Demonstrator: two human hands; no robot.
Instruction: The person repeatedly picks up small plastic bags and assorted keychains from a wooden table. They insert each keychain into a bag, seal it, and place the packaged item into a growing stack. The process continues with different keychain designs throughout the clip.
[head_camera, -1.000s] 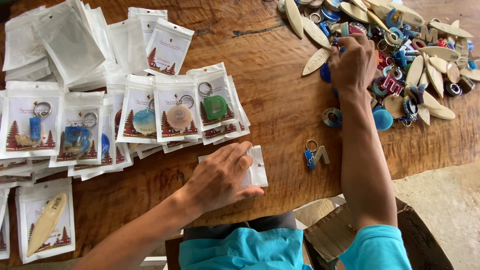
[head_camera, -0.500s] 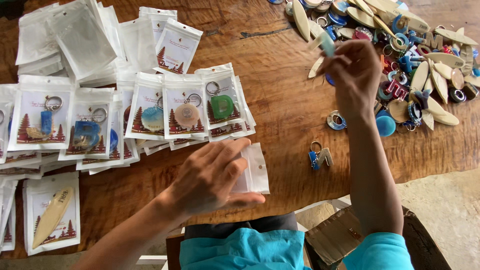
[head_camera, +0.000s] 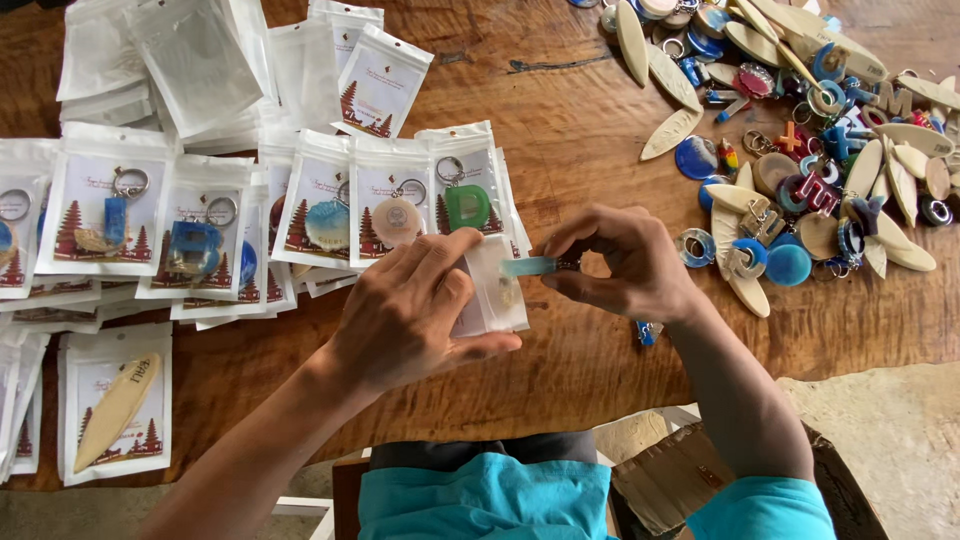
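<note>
The right hand (head_camera: 625, 265) pinches a small light blue charm (head_camera: 527, 266) by its ring end, thumb and fingers pressed on it. The charm is a thin bar. It lies flat and sideways, with its long way going left to right, and its free tip points left at the bag (head_camera: 495, 290). The left hand (head_camera: 415, 310) holds that bag, fingers on top and thumb below, squeezing it. The bag is small, white and partly see-through, and it stands a bit up off the table (head_camera: 560, 140). The charm's tip is just at the bag's right upper edge, touching it or nearly so; I cannot tell if the tip is inside yet. So the charm is right between the two hands, close to both, but only the right hand has hold of it. The bag lies to the left of the charm, in line with its long way. Behind the hands sit rows of filled bags (head_camera: 330, 205), each with a charm and a card with red trees. Empty bags (head_camera: 190, 60) are piled at the back left. At the back right is a heap of loose charms (head_camera: 820, 120), with wooden board shapes, letters and rings. A small blue charm (head_camera: 646, 331) peeks out under the right wrist.
</note>
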